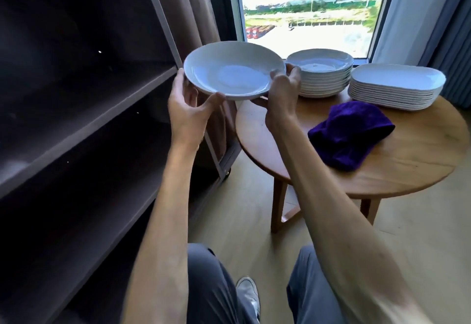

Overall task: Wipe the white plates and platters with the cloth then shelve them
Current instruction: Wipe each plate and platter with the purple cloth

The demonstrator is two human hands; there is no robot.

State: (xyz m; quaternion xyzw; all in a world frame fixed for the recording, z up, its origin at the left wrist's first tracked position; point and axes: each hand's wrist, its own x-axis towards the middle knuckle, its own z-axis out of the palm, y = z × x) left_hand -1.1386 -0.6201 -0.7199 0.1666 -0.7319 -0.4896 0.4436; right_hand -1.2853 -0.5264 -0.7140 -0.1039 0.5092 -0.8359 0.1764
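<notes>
From the head camera, I am not seeing any words or labels I can read. I am watching two bare hands holding one round white plate (233, 70) up in the air, between the dark shelf (84, 109) and the round wooden table (397, 165). The left hand (187, 109) is gripping the plate's left rim, thumb curled under the near edge. The right hand (281, 94) is gripping the right rim, fingers curled over it. On the table a stack of round plates (322, 74) is sitting beside a stack of long platters (395, 86). The purple cloth (349, 135) is lying crumpled in front of them, with no hand on it.
</notes>
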